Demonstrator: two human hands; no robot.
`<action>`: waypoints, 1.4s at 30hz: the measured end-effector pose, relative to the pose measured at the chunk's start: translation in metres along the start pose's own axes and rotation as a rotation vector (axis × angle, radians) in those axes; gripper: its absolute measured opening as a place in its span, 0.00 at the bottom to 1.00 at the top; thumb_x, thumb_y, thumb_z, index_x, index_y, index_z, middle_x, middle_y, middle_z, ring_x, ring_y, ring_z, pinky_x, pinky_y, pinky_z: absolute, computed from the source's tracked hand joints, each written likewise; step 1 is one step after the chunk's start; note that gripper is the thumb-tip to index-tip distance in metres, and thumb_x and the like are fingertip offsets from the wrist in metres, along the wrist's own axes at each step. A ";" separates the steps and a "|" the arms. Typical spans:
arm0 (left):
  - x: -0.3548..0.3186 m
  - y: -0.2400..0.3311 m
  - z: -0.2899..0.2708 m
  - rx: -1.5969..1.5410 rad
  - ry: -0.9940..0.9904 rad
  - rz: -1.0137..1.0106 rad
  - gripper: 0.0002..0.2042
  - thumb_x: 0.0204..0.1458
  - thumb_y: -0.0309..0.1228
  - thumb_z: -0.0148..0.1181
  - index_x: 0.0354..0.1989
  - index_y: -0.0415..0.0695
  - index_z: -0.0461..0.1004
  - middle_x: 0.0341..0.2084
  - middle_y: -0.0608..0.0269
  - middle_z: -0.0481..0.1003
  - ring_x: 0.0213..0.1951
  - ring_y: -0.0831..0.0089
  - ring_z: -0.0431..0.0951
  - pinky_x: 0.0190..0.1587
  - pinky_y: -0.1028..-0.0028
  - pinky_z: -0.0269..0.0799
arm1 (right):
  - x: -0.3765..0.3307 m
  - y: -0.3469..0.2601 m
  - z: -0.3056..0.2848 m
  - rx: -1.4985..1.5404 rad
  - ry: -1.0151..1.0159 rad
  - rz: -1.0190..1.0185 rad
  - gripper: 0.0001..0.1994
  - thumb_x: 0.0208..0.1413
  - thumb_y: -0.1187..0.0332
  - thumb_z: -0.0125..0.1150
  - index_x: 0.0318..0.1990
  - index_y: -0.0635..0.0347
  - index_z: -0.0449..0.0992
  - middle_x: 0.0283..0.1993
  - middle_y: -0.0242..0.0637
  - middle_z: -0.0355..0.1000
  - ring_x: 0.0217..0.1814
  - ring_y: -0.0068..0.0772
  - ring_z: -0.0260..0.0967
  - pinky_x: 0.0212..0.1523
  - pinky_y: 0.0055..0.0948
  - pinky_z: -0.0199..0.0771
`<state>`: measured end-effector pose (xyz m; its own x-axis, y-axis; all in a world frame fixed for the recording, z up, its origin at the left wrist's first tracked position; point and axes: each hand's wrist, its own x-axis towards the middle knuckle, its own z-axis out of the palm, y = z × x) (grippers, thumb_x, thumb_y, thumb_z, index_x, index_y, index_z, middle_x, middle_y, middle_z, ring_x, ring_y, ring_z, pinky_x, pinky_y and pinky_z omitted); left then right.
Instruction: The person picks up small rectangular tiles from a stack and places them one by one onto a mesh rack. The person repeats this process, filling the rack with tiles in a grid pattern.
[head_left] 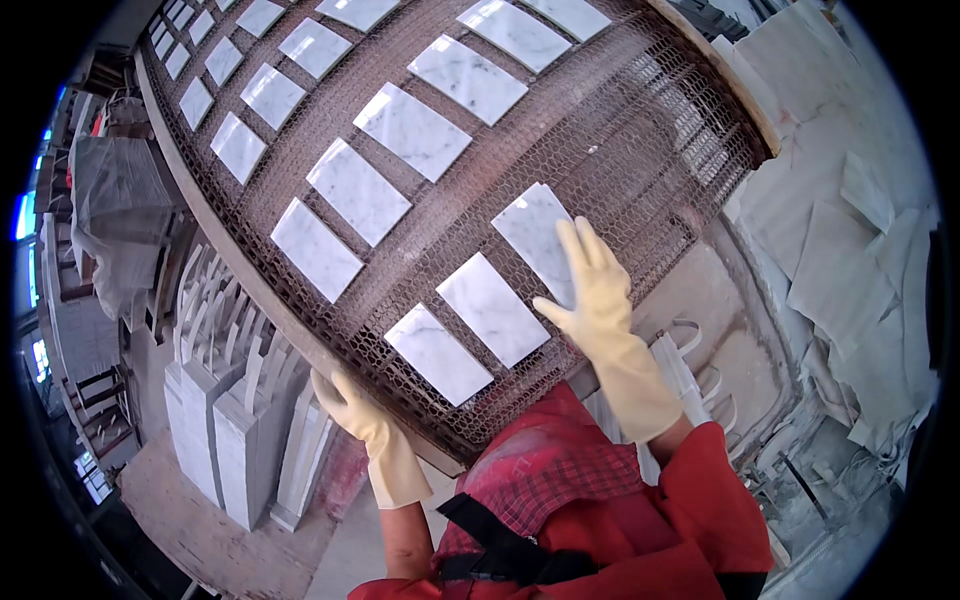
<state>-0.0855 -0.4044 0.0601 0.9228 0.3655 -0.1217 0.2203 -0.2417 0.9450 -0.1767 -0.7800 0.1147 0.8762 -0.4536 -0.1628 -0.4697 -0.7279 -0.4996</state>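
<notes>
My right hand (592,285), in a pale yellow rubber glove, lies at the right side of a white marble tile (535,235). Its fingers are spread along the tile's edge, and the thumb points to the tile's lower corner. Part of that tile is hidden under the glove. Two similar grey-veined tiles, the middle tile (492,308) and the left tile (438,353), lie beside it on a wire-mesh conveyor belt (640,130). My left hand (358,412), gloved too, rests by the belt's left side rail (270,305), fingers apart and holding nothing visible.
More marble tiles (415,130) lie in rows farther up the belt. Left of the rail stand thick pale slabs (240,440) with white straps on a pallet. Crumpled whitish sheeting (850,250) lies at the right. A covered machine (120,220) stands far left.
</notes>
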 end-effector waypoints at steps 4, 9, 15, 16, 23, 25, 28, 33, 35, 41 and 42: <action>-0.004 -0.005 -0.002 -0.034 0.035 -0.016 0.33 0.74 0.38 0.56 0.80 0.31 0.56 0.67 0.45 0.72 0.62 0.61 0.78 0.65 0.66 0.74 | 0.016 -0.017 0.007 -0.092 -0.001 0.135 0.58 0.44 0.57 0.87 0.81 0.49 0.56 0.80 0.48 0.61 0.72 0.56 0.71 0.69 0.51 0.74; -0.005 -0.005 -0.001 -0.065 0.007 -0.032 0.34 0.73 0.34 0.53 0.80 0.27 0.50 0.71 0.41 0.67 0.63 0.59 0.76 0.68 0.64 0.72 | 0.024 -0.007 0.000 -0.102 -0.004 0.087 0.58 0.43 0.56 0.87 0.82 0.45 0.55 0.76 0.47 0.67 0.66 0.55 0.76 0.65 0.51 0.77; -0.004 -0.017 -0.001 -0.128 0.050 -0.006 0.32 0.74 0.34 0.55 0.80 0.30 0.54 0.63 0.46 0.74 0.53 0.65 0.81 0.54 0.68 0.80 | 0.024 0.021 -0.007 0.217 0.153 -0.070 0.59 0.39 0.57 0.87 0.82 0.48 0.57 0.73 0.51 0.71 0.71 0.60 0.72 0.73 0.51 0.71; -0.005 -0.017 -0.001 -0.130 0.057 0.003 0.32 0.74 0.34 0.55 0.80 0.31 0.54 0.63 0.46 0.75 0.52 0.66 0.81 0.53 0.69 0.80 | 0.024 0.024 -0.013 0.291 0.183 -0.060 0.59 0.40 0.58 0.87 0.82 0.48 0.58 0.73 0.51 0.71 0.72 0.60 0.71 0.74 0.52 0.69; -0.002 -0.031 -0.005 -0.080 0.068 0.053 0.32 0.75 0.34 0.55 0.80 0.31 0.54 0.65 0.46 0.73 0.55 0.65 0.80 0.56 0.69 0.79 | 0.048 0.057 -0.040 -0.021 0.292 -0.027 0.57 0.41 0.62 0.86 0.81 0.46 0.59 0.74 0.49 0.71 0.71 0.58 0.72 0.73 0.52 0.71; 0.000 -0.037 -0.010 -0.088 0.049 0.041 0.32 0.74 0.34 0.54 0.80 0.30 0.53 0.66 0.45 0.72 0.57 0.64 0.79 0.58 0.68 0.78 | 0.055 0.069 -0.036 -0.084 0.253 -0.055 0.55 0.41 0.61 0.86 0.80 0.47 0.60 0.74 0.47 0.71 0.69 0.57 0.74 0.71 0.50 0.73; -0.008 -0.018 -0.003 -0.133 0.018 -0.027 0.33 0.74 0.33 0.53 0.80 0.27 0.51 0.73 0.39 0.65 0.66 0.58 0.73 0.69 0.64 0.70 | 0.057 0.081 -0.029 -0.138 0.241 -0.074 0.54 0.42 0.61 0.86 0.80 0.48 0.61 0.73 0.45 0.71 0.67 0.56 0.75 0.69 0.49 0.74; -0.007 -0.025 -0.005 -0.106 0.033 -0.006 0.33 0.74 0.34 0.53 0.80 0.27 0.51 0.74 0.40 0.64 0.69 0.57 0.72 0.71 0.63 0.69 | 0.058 0.080 -0.037 -0.073 0.258 -0.091 0.52 0.41 0.61 0.86 0.77 0.51 0.65 0.72 0.46 0.73 0.69 0.54 0.75 0.71 0.47 0.73; -0.005 -0.031 -0.007 -0.078 0.041 0.022 0.33 0.74 0.34 0.54 0.80 0.28 0.51 0.71 0.41 0.67 0.63 0.59 0.77 0.65 0.65 0.75 | 0.059 0.080 -0.050 0.044 0.283 -0.104 0.50 0.41 0.62 0.86 0.76 0.52 0.68 0.72 0.47 0.74 0.70 0.54 0.74 0.73 0.46 0.72; -0.006 -0.034 -0.010 0.017 0.045 0.060 0.33 0.74 0.35 0.54 0.80 0.28 0.53 0.70 0.40 0.68 0.62 0.59 0.77 0.64 0.65 0.76 | 0.076 0.099 -0.082 -0.061 0.396 -0.004 0.47 0.42 0.65 0.85 0.75 0.54 0.71 0.72 0.47 0.75 0.73 0.53 0.73 0.75 0.44 0.70; -0.007 -0.028 -0.007 0.015 0.043 0.049 0.33 0.74 0.35 0.54 0.80 0.28 0.53 0.71 0.40 0.68 0.63 0.59 0.77 0.65 0.65 0.75 | 0.081 0.106 -0.083 -0.107 0.380 0.016 0.47 0.43 0.65 0.85 0.75 0.53 0.71 0.72 0.46 0.75 0.72 0.53 0.73 0.74 0.44 0.71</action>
<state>-0.1004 -0.3942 0.0365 0.9184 0.3908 -0.0622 0.1803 -0.2735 0.9448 -0.1646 -0.9362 0.1191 0.7757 -0.6088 0.1665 -0.5094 -0.7596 -0.4044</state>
